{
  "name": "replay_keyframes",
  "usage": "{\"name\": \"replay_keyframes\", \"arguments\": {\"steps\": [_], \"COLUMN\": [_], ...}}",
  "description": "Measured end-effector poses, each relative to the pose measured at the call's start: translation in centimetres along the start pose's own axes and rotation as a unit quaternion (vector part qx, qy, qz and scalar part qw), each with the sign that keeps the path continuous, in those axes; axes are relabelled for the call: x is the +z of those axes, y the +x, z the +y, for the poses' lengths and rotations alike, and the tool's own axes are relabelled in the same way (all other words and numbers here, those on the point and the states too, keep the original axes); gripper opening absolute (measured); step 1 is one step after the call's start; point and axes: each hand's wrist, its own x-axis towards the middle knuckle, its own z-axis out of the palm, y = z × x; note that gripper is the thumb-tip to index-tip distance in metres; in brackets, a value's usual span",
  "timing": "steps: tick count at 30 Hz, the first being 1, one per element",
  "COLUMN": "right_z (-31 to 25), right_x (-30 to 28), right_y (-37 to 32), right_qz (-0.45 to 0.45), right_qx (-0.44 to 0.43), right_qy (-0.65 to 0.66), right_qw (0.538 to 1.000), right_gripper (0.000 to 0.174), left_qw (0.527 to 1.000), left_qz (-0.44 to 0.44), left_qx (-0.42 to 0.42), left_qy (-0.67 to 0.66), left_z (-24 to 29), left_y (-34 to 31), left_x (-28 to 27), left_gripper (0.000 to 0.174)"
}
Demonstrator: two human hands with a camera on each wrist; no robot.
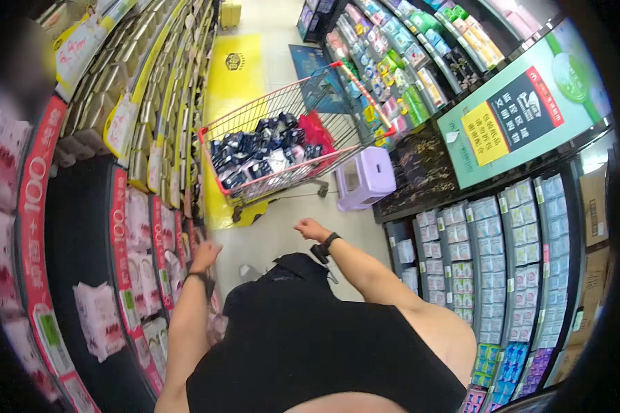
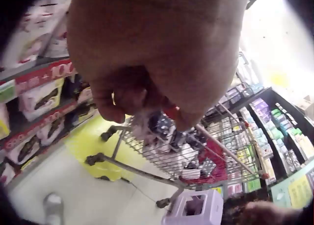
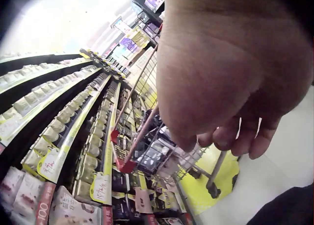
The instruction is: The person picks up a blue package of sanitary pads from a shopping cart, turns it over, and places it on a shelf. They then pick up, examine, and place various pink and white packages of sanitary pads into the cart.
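My left hand (image 1: pixel 205 256) hangs beside the left shelves, its fingers loosely bent. In the left wrist view the left hand (image 2: pixel 157 53) overlaps the cart and has nothing in its grasp. My right hand (image 1: pixel 313 230) is held out in front of my body, over the floor. Loosely curled fingers with nothing between them show on the right hand (image 3: pixel 221 87) in the right wrist view. Ahead of both hands, and apart from them, stands a wire shopping cart (image 1: pixel 217 129) with red trim. Many dark blue and white packs (image 1: pixel 272 144) and a red item (image 1: pixel 315 132) lie in it.
A purple plastic stool (image 1: pixel 375 172) stands right of the cart. Shelves with pink packs (image 1: pixel 100 320) and gold packages (image 1: pixel 103 93) line the left side. On the right are shelves of small packs (image 1: pixel 489 244) and a green sign (image 1: pixel 510 113). Yellow mat (image 1: pixel 238 65) covers part of the aisle floor.
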Motion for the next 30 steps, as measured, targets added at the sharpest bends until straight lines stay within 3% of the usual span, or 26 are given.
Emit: {"name": "replay_keyframes", "arguments": {"steps": [2, 3, 5, 7, 11, 12, 13, 14, 15, 17, 18, 19, 21, 22, 23, 24, 26, 27, 30], "right_z": [-2.2, -3.0, -4.7, -6.9, -15.0, -15.8, -16.0, -15.7, -17.5, -16.8, -18.9, -20.5, -19.2, -17.8, -19.0, -19.1, -20.5, -20.7, -19.3], "right_x": [0.2, 0.5, 1.2, 1.8, 2.0, 2.2, 2.0, 2.3, 3.3, 3.0, 3.3, 3.6, 4.7, 6.0, 6.6, 7.1, 7.9, 8.4, 10.0], "right_y": [2.8, 4.8, 8.4, 11.8, 16.1, 18.8, 21.9, 25.2, 25.4, 32.6, 32.9, 32.9, 37.6, 39.8, 39.5, 39.4, 38.6, 38.1, 36.9], "right_qz": [0.004, 0.004, 0.015, 0.042, -0.076, -0.09, -0.164, -0.192, -0.099, -0.235, -0.213, -0.188, -0.253, -0.299, -0.318, -0.336, -0.384, -0.368, -0.306], "right_qx": [-0.013, -0.024, -0.065, -0.125, -0.131, -0.132, -0.103, -0.116, -0.051, 0.027, -0.001, -0.03, -0.206, -0.188, -0.218, -0.234, -0.225, -0.232, -0.248], "right_qy": [0.02, 0.022, 0.009, -0.017, 0.055, 0.022, 0.106, 0.099, 0.111, 0.025, -0.11, -0.24, -0.399, -0.364, -0.438, -0.454, -0.524, -0.558, -0.646], "right_qw": [1.0, 0.999, 0.998, 0.991, 0.987, 0.987, 0.975, 0.969, 0.988, 0.971, 0.971, 0.952, 0.857, 0.862, 0.812, 0.791, 0.726, 0.706, 0.654], "right_gripper": [0.021, 0.021, 0.019, 0.016, 0.018, 0.018, 0.02, 0.021, 0.022, 0.024, 0.026, 0.03, 0.042, 0.039, 0.045, 0.052, 0.078, 0.08, 0.059], "left_qw": [0.998, 0.999, 0.98, 0.95, 0.884, 0.867, 0.86, 0.867, 0.873, 0.846, 0.817, 0.781, 0.861, 0.887, 0.909, 0.909, 0.903, 0.896, 0.87], "left_qz": [-0.04, 0.0, -0.096, -0.093, -0.005, 0.034, 0.063, 0.077, 0.09, 0.181, 0.207, 0.231, 0.185, 0.163, 0.139, 0.133, 0.142, 0.157, 0.19], "left_qx": [-0.055, -0.044, -0.166, -0.29, -0.431, -0.457, -0.468, -0.466, -0.465, -0.483, -0.493, -0.498, -0.426, -0.401, -0.374, -0.371, -0.374, -0.379, -0.408], "left_qy": [-0.017, -0.011, -0.049, -0.07, -0.179, -0.195, -0.193, -0.157, -0.119, -0.132, -0.216, -0.297, -0.208, -0.163, -0.119, -0.134, -0.158, -0.168, -0.203], "left_z": [-1.0, -1.5, -5.0, -5.1, -5.1, -4.7, -4.1, -3.7, -3.1, -0.1, 2.1, 4.5, 4.4, 8.3, 12.8, 14.2, 17.1, 18.9, 20.7], "left_y": [-4.5, -7.4, -11.8, -16.3, -21.3, -21.5, -21.5, -21.2, -20.8, -19.1, -16.9, -14.8, -12.0, -9.8, -6.9, -5.8, -4.3, -3.6, -4.0], "left_x": [-0.4, -0.3, 0.8, 1.2, 3.4, 4.0, 4.6, 5.1, 5.4, 6.6, 6.8, 6.6, 9.2, 7.4, 5.1, 4.9, 3.7, 2.4, 1.1], "left_gripper": [0.042, 0.041, 0.039, 0.036, 0.027, 0.027, 0.027, 0.029, 0.03, 0.033, 0.033, 0.034, 0.033, 0.034, 0.035, 0.036, 0.035, 0.033, 0.032]}}
